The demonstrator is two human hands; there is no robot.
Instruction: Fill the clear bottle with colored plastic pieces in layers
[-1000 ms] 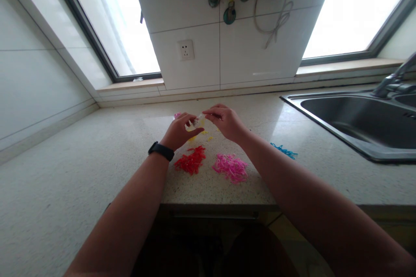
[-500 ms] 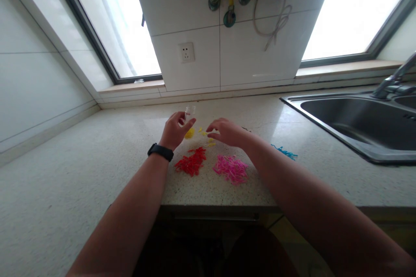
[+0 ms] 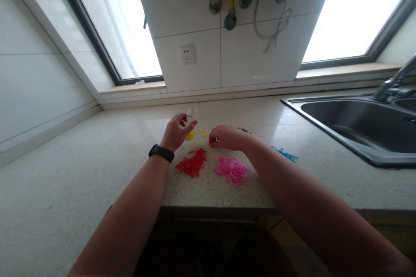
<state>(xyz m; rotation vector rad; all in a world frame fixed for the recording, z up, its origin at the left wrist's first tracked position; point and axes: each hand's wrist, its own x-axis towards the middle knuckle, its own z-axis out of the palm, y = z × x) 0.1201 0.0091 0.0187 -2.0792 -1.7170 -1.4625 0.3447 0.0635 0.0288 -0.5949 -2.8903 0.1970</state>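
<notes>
**Fingers (image 3: 212, 137) of the right hand (image 3: 232, 137) drawn in low over the counter (image 3: 130, 132)**

Compared with half a second earlier, the right hand's fingers have moved from a looser spread to a curled, narrow posture near the middle of the frame. Their tips point down at the counter, where yellow strands showed beside them in the preceding view; little of that group is now visible. Whether the fingers enclose a strand, or merely hide it, cannot be told. The change suggests contact with small material at the surface, although the contact itself is hidden.

Left of centre, the left hand (image 3: 174, 132) holds a small clear container (image 3: 192, 115) between thumb and fingers, roughly upright and raised above the counter. Its position has altered little over the same interval, and the two hands are apart. What the container holds is too small and pale to make out. A dark wristband (image 3: 161, 152) encircles the left wrist.

A yellow pile (image 3: 190, 136) lies just below the container, partly screened by the left hand, with a few loose yellow pieces (image 3: 203, 133) between the hands. Lower in the frame, a red pile (image 3: 191, 163) and a pink pile (image 3: 231, 170) lie side by side, apart. Black pieces (image 3: 244, 130) rest beyond the right wrist; blue strands (image 3: 286, 154) lie right of centre, beside the right forearm.
</notes>
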